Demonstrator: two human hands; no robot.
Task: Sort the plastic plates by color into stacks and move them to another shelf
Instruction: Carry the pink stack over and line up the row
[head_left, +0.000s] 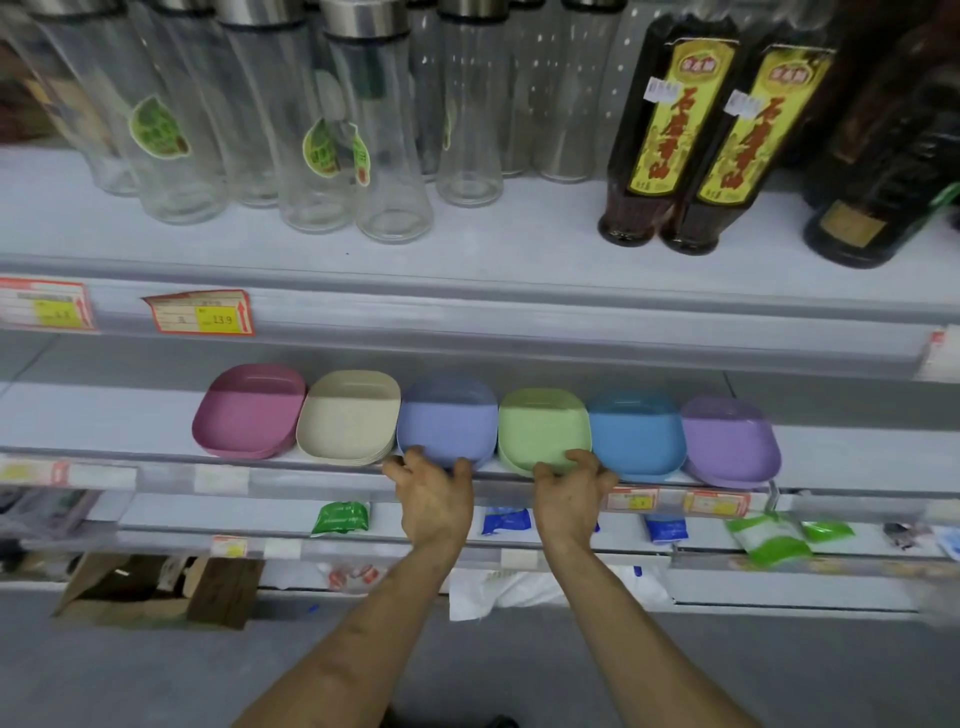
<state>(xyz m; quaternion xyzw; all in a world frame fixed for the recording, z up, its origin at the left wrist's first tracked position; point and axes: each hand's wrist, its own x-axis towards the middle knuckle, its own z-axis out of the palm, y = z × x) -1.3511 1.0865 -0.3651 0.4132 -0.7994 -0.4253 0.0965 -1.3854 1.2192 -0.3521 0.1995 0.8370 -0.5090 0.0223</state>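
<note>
Six shallow rounded plate stacks (543, 426), one pastel colour each

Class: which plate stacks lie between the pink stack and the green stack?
The cream stack, then the periwinkle stack, side by side, in the head view.

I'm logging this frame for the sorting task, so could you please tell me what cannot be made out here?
Head view only.
Plate count in the periwinkle stack and green stack: rims too thin and blurred.
Whether the left hand and right hand grip or merely touch those front rims: the hands' backs hide the contact.
Price labels: print blurred.
</note>
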